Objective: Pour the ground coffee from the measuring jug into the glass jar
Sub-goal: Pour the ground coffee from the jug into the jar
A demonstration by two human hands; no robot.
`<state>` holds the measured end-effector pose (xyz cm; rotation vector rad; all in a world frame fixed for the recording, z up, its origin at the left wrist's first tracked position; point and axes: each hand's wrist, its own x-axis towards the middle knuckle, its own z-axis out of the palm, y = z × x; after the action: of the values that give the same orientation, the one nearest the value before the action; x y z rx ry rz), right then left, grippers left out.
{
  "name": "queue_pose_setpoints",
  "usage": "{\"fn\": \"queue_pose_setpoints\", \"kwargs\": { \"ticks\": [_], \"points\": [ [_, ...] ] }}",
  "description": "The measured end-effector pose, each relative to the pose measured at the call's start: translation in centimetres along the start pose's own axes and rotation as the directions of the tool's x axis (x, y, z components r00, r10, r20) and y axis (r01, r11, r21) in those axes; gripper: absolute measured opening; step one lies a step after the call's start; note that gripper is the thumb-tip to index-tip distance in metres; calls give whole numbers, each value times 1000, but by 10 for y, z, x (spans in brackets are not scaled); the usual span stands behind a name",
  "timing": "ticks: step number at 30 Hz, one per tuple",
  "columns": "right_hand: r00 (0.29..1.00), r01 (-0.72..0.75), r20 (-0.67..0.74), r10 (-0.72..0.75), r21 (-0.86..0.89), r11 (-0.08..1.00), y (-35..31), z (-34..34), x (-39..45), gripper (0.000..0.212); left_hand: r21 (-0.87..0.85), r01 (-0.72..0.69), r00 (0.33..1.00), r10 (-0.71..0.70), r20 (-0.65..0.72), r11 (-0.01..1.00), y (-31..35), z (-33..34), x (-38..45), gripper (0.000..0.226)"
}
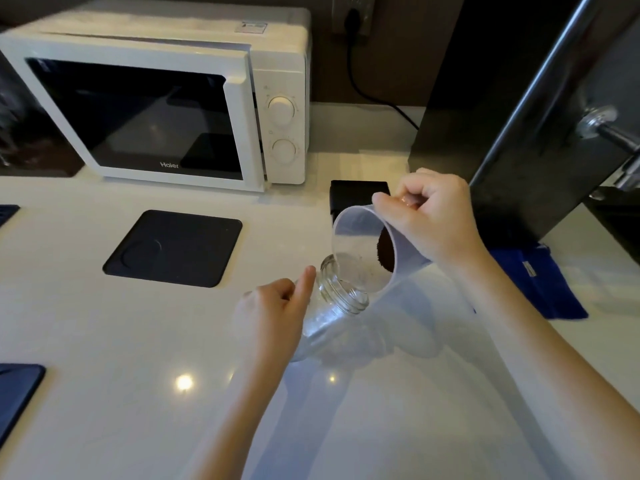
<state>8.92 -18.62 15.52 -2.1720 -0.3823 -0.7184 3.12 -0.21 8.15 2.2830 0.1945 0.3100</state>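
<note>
A clear glass jar (341, 299) with a threaded neck stands tilted on the white counter (121, 341), its mouth leaning toward the upper right. My left hand (273, 313) grips its side. A translucent plastic measuring jug (360, 251) is tipped steeply, its rim resting over the jar's mouth. My right hand (433, 216) holds the jug by its handle from above. Dark ground coffee (386, 252) clings in a clump to the jug's bottom. The jar looks empty.
A white microwave (166, 109) stands at the back left. A black square mat (176, 247) lies left of the jar. A black box (356, 192) sits behind the jug, a dark machine (519, 133) at the right, a blue cloth (543, 282) beside it.
</note>
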Motion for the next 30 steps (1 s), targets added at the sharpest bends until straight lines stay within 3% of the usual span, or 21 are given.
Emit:
{"fn": "queue_pose_setpoints", "kwargs": {
  "ticks": [2, 8, 30],
  "points": [
    [998, 63, 5, -63, -110, 992, 0, 4, 1, 37, -22, 19, 1000, -19, 5, 1000, 1, -1, 1, 66],
    [994, 105, 13, -105, -176, 979, -4, 9, 2, 35, -121, 63, 998, -63, 4, 991, 2, -2, 1, 66],
    [959, 281, 56, -276, -269, 921, -20, 15, 9, 34, -250, 139, 990, -129, 59, 958, 0, 3, 8, 68]
  ]
}}
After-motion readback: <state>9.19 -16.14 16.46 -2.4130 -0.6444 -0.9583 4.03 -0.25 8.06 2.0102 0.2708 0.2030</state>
